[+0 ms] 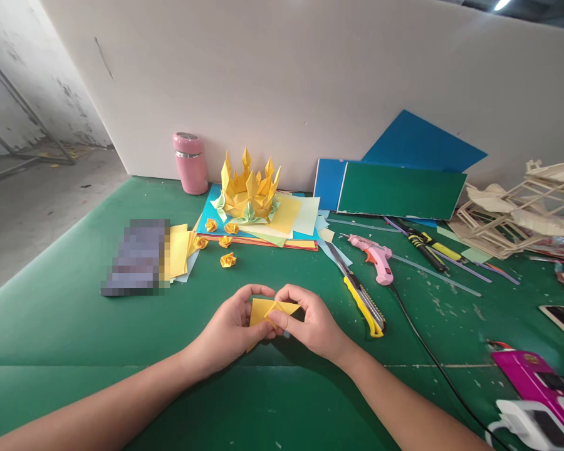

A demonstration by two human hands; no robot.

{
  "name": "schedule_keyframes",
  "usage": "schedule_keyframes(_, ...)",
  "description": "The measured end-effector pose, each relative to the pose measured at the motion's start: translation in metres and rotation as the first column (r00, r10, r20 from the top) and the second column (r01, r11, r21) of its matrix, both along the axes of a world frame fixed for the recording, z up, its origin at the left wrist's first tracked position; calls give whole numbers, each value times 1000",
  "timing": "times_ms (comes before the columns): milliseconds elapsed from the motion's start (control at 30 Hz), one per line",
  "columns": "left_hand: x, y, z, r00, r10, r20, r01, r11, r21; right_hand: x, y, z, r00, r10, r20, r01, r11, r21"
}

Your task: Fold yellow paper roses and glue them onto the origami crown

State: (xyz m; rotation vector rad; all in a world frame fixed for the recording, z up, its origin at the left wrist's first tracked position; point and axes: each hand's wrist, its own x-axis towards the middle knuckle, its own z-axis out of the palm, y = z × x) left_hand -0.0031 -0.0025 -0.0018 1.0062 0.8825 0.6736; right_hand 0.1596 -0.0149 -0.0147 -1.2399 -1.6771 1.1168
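Between my two hands is a partly folded piece of yellow origami paper (260,309), held just above the green table. My left hand (235,319) grips its left side, thumb on the front face and fingers behind. On the right, my right hand (308,319) pinches the other side, its thumb pressing on the fold near the middle. Beyond my hands lie several small folded paper roses, one of them an orange-yellow rose (228,259). A yellow folded-paper crown (249,188) with pale green leaf-like pieces at its base stands on a stack of coloured paper (258,241).
To the right lie a yellow utility knife (364,307) and a pink glue gun (376,257), its black cord running toward me past a magenta power strip (526,376). A pink flask (191,166) stands at the back left. A wooden stick model (502,219) sits far right.
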Motion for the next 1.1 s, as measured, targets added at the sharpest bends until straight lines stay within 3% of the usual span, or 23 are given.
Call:
schedule_keyframes(733,-2,2,-6,999,-27,-20,26,1000,-16,0,1,-3,996,-35,77,28,996,85)
schedule_keyframes(933,-3,3,-4,999,-24,34,25,999,-28,0,1,-2,996,-67,60,66,997,31)
schedule_keyframes(1100,-4,4,-4,997,-21,68,26,997,-68,1,1,-3,997,-57,-47,54,997,-63)
